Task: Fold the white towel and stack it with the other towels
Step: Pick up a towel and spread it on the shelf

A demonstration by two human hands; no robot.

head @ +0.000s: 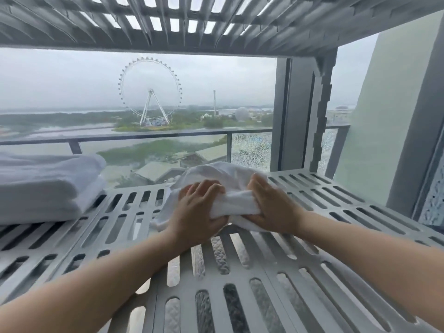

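The left hand (197,207) and right hand (271,205) both grip the crumpled white cloth towel (230,188) on the grey slotted metal shelf (324,200). It looks unfolded: spread it flat next, then fold it for the stack of folded white towels (45,183).

Both forearms are bare, with no sleeves, rings or watch.
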